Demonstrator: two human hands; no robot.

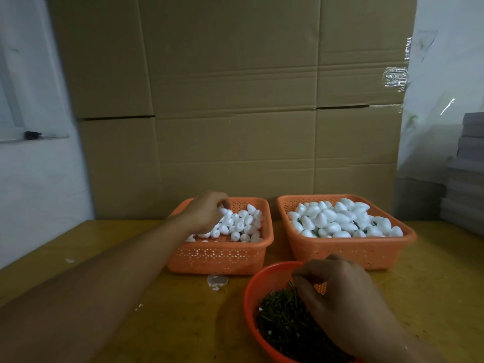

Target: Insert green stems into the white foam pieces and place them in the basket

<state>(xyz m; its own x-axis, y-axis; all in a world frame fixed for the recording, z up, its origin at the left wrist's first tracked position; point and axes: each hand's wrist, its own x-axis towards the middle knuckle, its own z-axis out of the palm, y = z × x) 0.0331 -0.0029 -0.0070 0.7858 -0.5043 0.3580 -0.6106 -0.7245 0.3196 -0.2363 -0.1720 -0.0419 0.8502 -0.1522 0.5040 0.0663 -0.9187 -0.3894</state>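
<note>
Foam is what the left hand (207,213) is reaching for at about ten o'clock, its fingers curling down into the left basket (222,258) among the small white foam pieces (243,224); whether they are already pinching one I cannot tell. Moving rightward, at six o'clock the right hand (337,292) is hovering over the round orange bowl (251,289), fingertips pinched together above the heap of green stems (280,318), seemingly nipping one, though the stem itself is too thin to make out. At two o'clock the right basket (348,247) is sitting heaped with larger white foam pieces (340,218), dark bits showing between them, so it is probably taking the finished ones. The foam is likely featherlight and easily dented, so it is asking for a gentle hold round its broad middle; the stems are looking thin and stiff, best pinched near one end. Everything is resting on a yellowish wooden table (131,284) with white crumbs scattered on it, and flattened cardboard (235,100) is standing against the wall at twelve o'clock.
</note>
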